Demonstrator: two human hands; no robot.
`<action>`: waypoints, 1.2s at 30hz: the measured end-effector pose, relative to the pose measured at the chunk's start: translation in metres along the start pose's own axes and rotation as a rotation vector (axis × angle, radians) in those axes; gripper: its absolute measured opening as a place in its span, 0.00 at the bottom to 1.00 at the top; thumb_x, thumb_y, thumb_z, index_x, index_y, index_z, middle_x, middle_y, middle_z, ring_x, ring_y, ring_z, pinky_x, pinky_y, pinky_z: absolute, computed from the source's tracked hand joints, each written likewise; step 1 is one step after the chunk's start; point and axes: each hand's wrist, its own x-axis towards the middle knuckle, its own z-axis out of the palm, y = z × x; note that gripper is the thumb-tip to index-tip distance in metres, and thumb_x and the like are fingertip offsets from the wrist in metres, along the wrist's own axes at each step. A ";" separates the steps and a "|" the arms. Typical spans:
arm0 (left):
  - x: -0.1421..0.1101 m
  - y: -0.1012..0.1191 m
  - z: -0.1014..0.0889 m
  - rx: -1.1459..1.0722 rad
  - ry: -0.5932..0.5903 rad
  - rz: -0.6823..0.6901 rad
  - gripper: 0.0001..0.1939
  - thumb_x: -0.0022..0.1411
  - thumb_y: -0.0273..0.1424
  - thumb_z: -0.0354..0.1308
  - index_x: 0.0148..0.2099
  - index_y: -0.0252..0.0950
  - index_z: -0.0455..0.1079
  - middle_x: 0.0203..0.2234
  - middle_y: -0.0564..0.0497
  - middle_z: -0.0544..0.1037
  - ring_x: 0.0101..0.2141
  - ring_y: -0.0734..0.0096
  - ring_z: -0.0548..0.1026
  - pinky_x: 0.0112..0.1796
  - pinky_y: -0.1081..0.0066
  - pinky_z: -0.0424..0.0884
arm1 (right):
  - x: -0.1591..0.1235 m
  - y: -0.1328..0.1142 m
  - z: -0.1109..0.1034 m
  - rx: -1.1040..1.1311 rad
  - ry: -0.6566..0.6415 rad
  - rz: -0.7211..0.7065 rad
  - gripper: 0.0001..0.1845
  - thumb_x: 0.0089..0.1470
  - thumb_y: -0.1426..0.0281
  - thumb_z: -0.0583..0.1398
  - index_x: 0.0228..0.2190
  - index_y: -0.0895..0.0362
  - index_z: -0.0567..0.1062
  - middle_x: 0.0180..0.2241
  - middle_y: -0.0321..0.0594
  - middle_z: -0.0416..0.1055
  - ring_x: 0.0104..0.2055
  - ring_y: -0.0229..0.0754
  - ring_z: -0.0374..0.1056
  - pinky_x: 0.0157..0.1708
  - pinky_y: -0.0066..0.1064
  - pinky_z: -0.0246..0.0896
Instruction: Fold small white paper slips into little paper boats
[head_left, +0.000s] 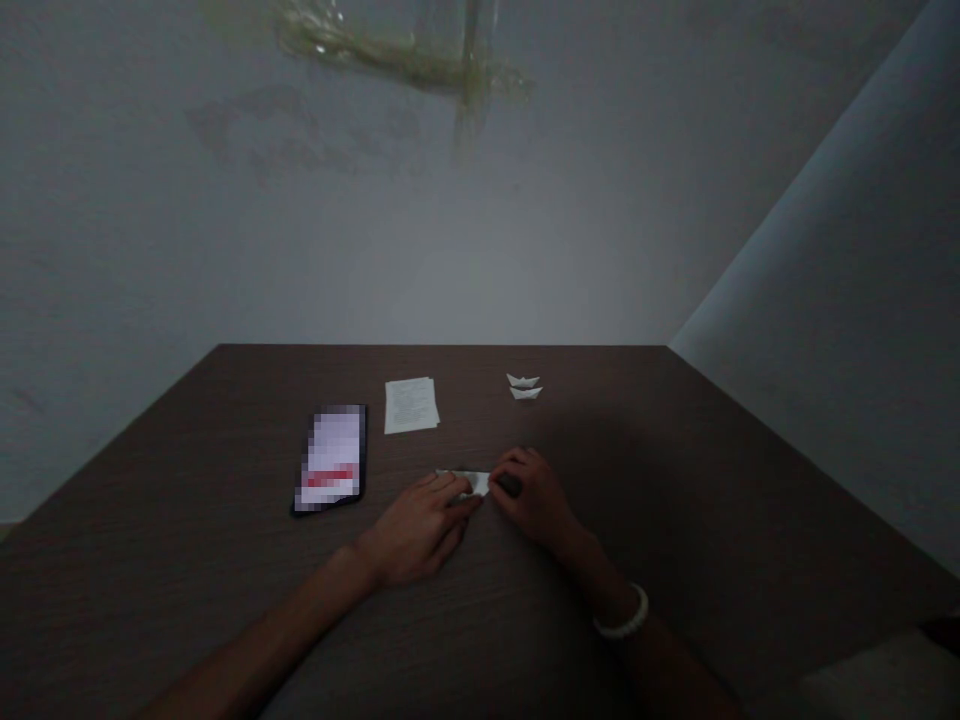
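A small folded piece of white paper (480,483) lies on the table between my two hands. My left hand (424,525) holds its left part down, with the fingers over it and the thumb along the near side. At its right end, my right hand (531,497) pinches the paper between thumb and index finger, the other fingers curled. The covered parts of the paper are hidden under my fingers. Beyond my right hand, two small white paper boats (525,388) sit close together, one in front of the other.
A stack of printed paper sheets (411,405) lies beyond my left hand. To the left is a tablet or phone (331,460) with a lit, blurred screen. The dark brown table (187,520) meets a stained grey wall (480,250) at the back and another wall at the right.
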 end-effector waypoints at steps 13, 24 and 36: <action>-0.002 -0.003 0.005 -0.059 0.063 -0.001 0.15 0.64 0.26 0.48 0.50 0.35 0.69 0.43 0.44 0.71 0.44 0.60 0.69 0.47 0.59 0.67 | -0.003 -0.001 0.001 -0.027 -0.019 -0.026 0.06 0.54 0.76 0.60 0.32 0.55 0.76 0.35 0.39 0.71 0.40 0.42 0.65 0.43 0.35 0.60; -0.002 -0.003 0.005 -0.054 0.049 0.002 0.14 0.64 0.26 0.48 0.50 0.35 0.68 0.43 0.44 0.72 0.44 0.60 0.69 0.46 0.60 0.68 | -0.003 -0.003 -0.002 -0.034 -0.034 -0.025 0.08 0.53 0.78 0.60 0.33 0.55 0.77 0.35 0.40 0.71 0.40 0.42 0.65 0.43 0.35 0.60; -0.001 -0.002 0.004 -0.053 0.046 -0.001 0.14 0.64 0.26 0.48 0.50 0.35 0.68 0.43 0.45 0.71 0.44 0.59 0.69 0.46 0.59 0.68 | -0.003 -0.006 -0.003 -0.053 -0.020 -0.026 0.05 0.52 0.74 0.62 0.33 0.55 0.76 0.35 0.40 0.71 0.40 0.44 0.65 0.43 0.36 0.61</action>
